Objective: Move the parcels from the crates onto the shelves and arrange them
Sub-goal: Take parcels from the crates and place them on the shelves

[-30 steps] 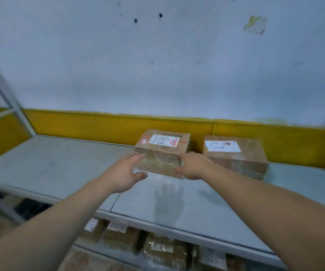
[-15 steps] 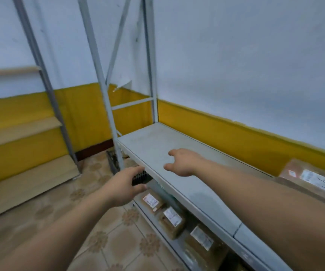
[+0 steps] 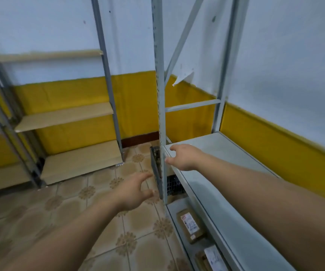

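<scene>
Turns left along the pale grey metal shelf board [image 3: 226,163], away from the two brown cardboard parcels just set down there (now out of frame). Reaches left hand [image 3: 134,190] and right hand [image 3: 183,157], both empty with fingers spread, toward the dark slatted plastic crate [image 3: 172,185] behind the grey upright post [image 3: 160,94]. Suggests fetching another parcel; shows only labelled brown parcels [image 3: 190,225] on the lower tier.

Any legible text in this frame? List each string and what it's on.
No text can be read in this frame.
White label with a red mark on the brown cardboard parcel under the grey shelf: print too small and blurred.
White label on the second brown parcel at the bottom edge: blurred, unreadable.
Torn white paper on the wall: no print visible.
</scene>
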The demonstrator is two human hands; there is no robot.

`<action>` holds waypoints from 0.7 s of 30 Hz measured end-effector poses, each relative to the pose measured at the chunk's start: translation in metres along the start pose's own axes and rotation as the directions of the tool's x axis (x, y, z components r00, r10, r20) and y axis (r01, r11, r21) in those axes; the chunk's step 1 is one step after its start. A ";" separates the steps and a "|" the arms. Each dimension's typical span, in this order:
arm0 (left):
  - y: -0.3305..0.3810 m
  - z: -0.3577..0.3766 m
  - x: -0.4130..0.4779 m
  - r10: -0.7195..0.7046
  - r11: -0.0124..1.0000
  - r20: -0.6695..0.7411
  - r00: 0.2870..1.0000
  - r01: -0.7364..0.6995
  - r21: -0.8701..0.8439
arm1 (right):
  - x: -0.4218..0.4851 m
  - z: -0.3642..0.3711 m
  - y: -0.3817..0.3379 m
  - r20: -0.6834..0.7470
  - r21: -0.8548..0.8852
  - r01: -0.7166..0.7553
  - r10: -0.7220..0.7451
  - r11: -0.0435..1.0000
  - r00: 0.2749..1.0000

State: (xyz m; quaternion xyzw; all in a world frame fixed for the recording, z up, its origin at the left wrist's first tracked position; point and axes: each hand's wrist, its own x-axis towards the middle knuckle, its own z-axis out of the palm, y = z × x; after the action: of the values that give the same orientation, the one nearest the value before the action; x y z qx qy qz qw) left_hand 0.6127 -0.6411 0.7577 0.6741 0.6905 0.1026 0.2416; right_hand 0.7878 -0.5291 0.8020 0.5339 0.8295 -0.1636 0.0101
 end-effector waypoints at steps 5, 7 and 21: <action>-0.054 -0.033 0.062 -0.060 0.998 0.000 0.998 0.060 -0.006 | 0.100 0.009 -0.030 0.065 -0.011 0.045 -0.044 0.999 0.997; -0.081 -0.048 0.093 -0.067 0.998 0.004 0.998 0.067 0.012 | 0.146 0.015 -0.044 0.064 -0.004 0.041 -0.041 0.999 0.997; -0.245 -0.152 0.344 0.047 0.995 0.185 0.982 -0.062 0.073 | 0.430 0.032 -0.087 0.112 0.170 -0.203 0.186 0.964 0.976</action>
State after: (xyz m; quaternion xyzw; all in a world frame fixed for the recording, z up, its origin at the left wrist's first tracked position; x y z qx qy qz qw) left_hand 0.3342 -0.2926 0.7071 0.7082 0.6501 0.0196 0.2746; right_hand 0.5206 -0.1912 0.7121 0.6033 0.7533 -0.2613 0.0172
